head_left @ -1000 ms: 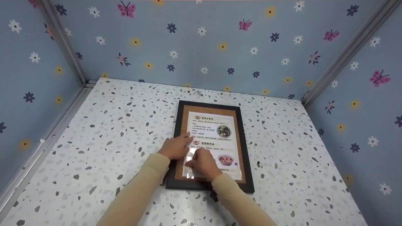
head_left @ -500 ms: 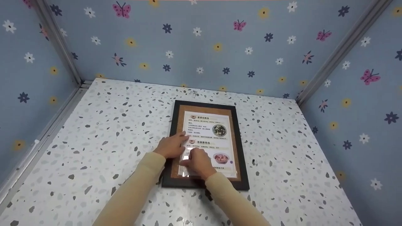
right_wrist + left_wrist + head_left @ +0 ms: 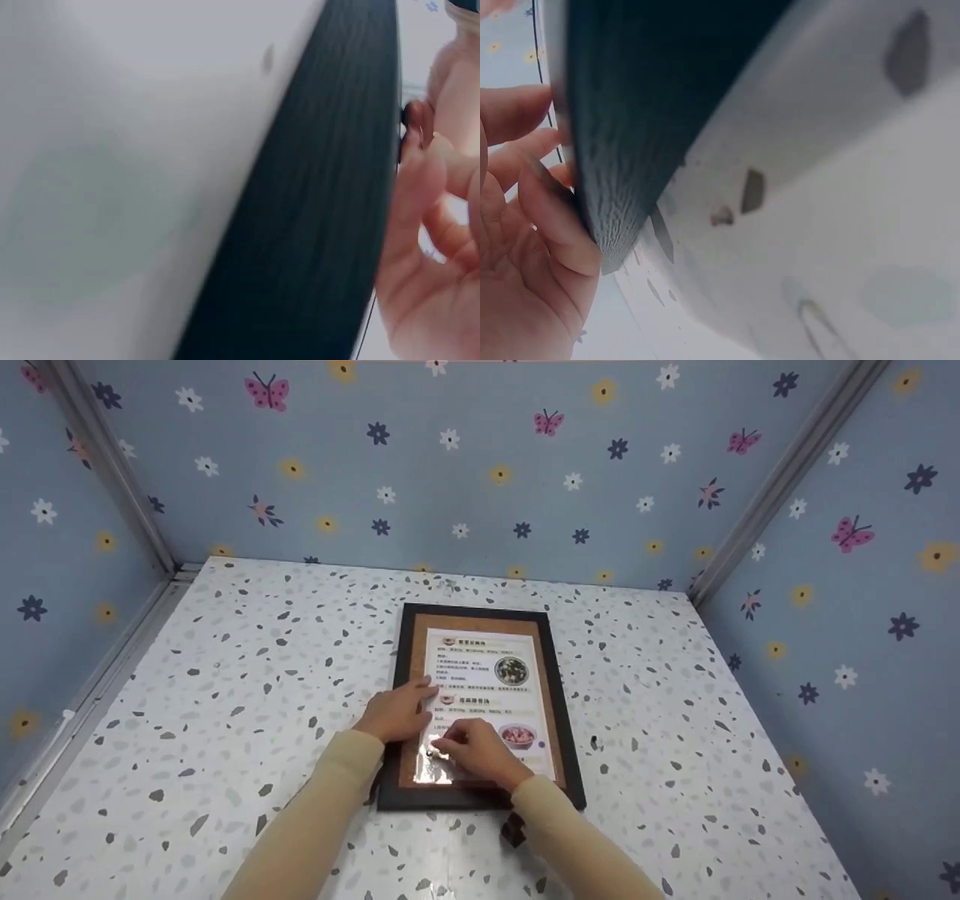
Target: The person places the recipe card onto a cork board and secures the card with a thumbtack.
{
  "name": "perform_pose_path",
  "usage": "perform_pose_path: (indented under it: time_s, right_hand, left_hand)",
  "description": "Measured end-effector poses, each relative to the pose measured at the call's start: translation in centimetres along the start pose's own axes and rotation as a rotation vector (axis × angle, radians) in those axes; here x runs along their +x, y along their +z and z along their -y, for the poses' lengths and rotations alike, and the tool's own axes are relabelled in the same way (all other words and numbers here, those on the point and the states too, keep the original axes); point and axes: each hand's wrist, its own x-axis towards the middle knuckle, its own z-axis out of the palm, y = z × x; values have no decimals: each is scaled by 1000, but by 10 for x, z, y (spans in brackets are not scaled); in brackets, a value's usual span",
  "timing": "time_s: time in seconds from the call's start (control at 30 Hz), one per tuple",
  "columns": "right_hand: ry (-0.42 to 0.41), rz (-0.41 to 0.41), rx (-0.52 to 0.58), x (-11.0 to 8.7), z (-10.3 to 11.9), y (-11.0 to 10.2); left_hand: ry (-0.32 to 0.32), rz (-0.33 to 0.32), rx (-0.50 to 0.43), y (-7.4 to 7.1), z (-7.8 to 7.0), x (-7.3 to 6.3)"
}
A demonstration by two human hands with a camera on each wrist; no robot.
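A black-framed cork board (image 3: 420,622) lies on the speckled table, bearing a laminated recipe sheet (image 3: 480,660) with two food photos. My left hand (image 3: 395,711) rests over the board's left edge, its fingertips touching the sheet's left side. Low on the sheet, my right hand (image 3: 480,750) bends its fingers, thumb and forefinger close together. Just beside its fingertips a small dark pushpin (image 3: 430,753) shows at the sheet's lower left. A purple pushpin (image 3: 541,744) sits at the right margin. The frame hides part of both hands in the wrist views.
The white speckled table (image 3: 285,660) surrounds the board on all sides. Blue flowered panels (image 3: 465,472) stand at the back, left and right, joined by metal corner posts (image 3: 780,480). A small dark mark (image 3: 594,741) lies right of the board.
My right hand has drawn slightly to the right, and the dark pushpin now shows beside its fingertips. The left hand keeps its place. The whole head view has shifted a little.
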Motion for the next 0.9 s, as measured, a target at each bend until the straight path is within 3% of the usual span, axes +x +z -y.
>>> perform_pose_path:
  time_s: [0.1,0.23,0.5,0.67,0.9]
  right_hand:
    - [0,44,58,-6,-6,-11]
    - [-15,22,-10,-14,-14,-33]
    - [-55,-203,-107,-29,-42,-87]
    - [90,-293,-130,-41,-64,-122]
    - [245,-280,-124,-62,-97,-162]
  left_hand:
    - [9,-4,-7,-1,0,-2]
    - [22,-1,1,-1,0,-4]
    - [15,17,13,1,3,-4]
    - [13,23,15,0,3,-3]
    - [18,31,3,1,1,-2]
